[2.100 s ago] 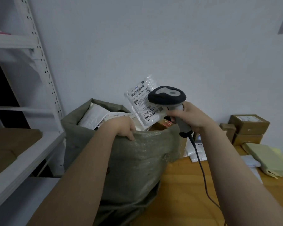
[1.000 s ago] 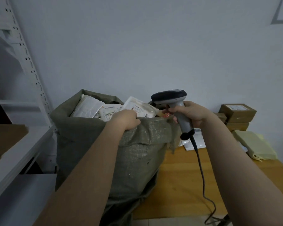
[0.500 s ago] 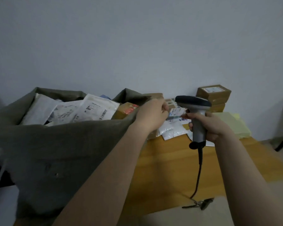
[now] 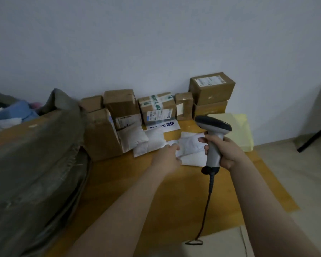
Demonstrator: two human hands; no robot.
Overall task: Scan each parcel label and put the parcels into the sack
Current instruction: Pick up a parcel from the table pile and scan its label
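On the wooden table (image 4: pixel 174 197), the left hand (image 4: pixel 166 158) reaches a white soft parcel (image 4: pixel 191 147), fingertips at its edge; whether they have closed on it is too blurred to tell. Right hand (image 4: pixel 226 151) has its fingers wrapped round the scanner (image 4: pixel 214 127). Beside them the sack (image 4: pixel 35 154) looks well filled, yet several boxes (image 4: pixel 211 88) and white pouches (image 4: pixel 135 138) line the wall, so much scanning seems left

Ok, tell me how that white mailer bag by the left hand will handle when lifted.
Probably floppy: the white mailer bag looks creased and pillowy, so it may sag from the left hand. Likely light, given its soft, flat shape. Its plastic-looking skin could slip in a one-handed grip, as the right hand holds the scanner.
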